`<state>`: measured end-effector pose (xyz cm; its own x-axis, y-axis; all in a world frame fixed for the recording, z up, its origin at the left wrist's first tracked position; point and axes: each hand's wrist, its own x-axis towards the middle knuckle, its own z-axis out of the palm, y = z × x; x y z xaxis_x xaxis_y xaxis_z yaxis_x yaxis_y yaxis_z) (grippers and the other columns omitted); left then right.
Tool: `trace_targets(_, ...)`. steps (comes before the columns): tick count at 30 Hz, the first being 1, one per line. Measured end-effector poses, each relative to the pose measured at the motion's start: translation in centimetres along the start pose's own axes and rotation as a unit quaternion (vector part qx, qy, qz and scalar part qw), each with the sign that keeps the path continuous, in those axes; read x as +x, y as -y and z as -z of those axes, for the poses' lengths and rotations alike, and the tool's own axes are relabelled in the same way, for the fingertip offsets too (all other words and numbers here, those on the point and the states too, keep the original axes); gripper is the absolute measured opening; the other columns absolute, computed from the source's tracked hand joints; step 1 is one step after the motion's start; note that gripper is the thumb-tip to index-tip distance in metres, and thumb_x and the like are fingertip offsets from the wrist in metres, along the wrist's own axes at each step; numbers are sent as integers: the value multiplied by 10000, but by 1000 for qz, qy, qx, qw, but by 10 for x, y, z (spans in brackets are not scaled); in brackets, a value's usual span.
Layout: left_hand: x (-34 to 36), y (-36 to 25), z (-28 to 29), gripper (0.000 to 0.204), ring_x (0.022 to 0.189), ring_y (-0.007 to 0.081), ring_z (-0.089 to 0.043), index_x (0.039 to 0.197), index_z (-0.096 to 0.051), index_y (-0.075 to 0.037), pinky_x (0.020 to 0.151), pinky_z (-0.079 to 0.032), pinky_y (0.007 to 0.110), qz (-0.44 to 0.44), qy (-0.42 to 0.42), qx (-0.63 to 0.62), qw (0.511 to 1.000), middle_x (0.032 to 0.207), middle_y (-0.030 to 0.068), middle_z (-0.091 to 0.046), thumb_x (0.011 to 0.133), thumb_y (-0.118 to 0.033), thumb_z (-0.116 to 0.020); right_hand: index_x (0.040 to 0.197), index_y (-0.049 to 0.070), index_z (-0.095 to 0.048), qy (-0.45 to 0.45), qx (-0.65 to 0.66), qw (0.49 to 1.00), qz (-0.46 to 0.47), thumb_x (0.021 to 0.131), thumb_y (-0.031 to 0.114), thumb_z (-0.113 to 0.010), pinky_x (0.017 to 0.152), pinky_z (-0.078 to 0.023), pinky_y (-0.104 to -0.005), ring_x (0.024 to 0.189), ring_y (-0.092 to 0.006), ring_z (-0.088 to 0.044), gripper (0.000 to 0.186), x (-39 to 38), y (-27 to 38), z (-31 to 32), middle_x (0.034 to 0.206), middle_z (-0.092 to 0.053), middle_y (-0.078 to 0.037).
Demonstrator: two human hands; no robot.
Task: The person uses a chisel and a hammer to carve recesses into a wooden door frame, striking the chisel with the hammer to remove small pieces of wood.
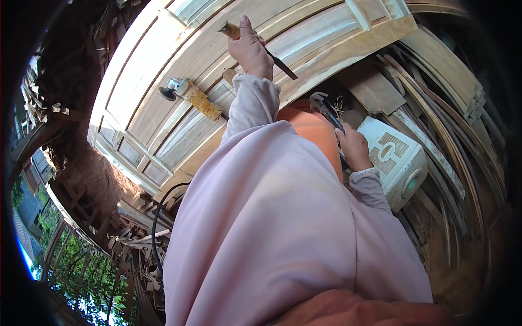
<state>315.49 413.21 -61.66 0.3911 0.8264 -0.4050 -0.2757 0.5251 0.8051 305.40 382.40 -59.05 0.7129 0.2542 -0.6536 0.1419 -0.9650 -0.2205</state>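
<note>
My left hand [252, 54] is raised over a panelled wooden door [212, 49], closed around a chisel. The chisel's wooden handle [230, 30] sticks out past my thumb, and its dark flat blade [284, 68] slants down to the right. Lower and to the right, my right hand [354, 148] grips the dark handle of a claw hammer. Its metal head [318, 100] points away from me, beside the orange cloth [315, 130] over my leg. The hammer and the chisel are well apart.
On the door lies a yellow angle grinder [194, 96], left of my left arm. A white plastic box [392, 157] with a grille stands by my right hand. Long wooden strips [451, 130] pile up at the right. A black cable [157, 220] and wood scraps [144, 239] lie at the left.
</note>
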Motion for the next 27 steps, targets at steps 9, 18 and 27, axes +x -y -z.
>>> trace_targets(9, -14, 53, -39, 252, 455, 84, -450, 823, -457, -96, 402, -357, 216, -2, 47, 62, 997, 597, 0, -467, 880, -255, -643, 842, 39, -543, -56, 337, 935, -101, 914, 307, -576, 439, -371, -288, 466, -128, -478, 280, 45, -102, 29, 587, -517, -36)
trace_targets(18, -51, 100, -119, 366, 441, 83, -442, 746, -447, -87, 398, -346, 227, -188, 257, 283, 905, 560, 4, -465, 940, -377, -557, 897, 88, -513, -49, 731, 651, -197, 916, 242, -582, 392, -341, -211, 430, -44, -415, 170, 88, -212, 111, 608, -468, 34)
trace_targets(27, -95, 189, -206, 294, 559, 92, -490, 741, -545, -54, 560, -444, 252, -200, 341, 446, 803, 633, 7, -546, 816, -259, -743, 916, 85, -528, -104, 771, 590, -216, 927, 309, -571, 392, -354, -212, 437, -46, -424, 228, 134, -270, 122, 605, -476, 25)
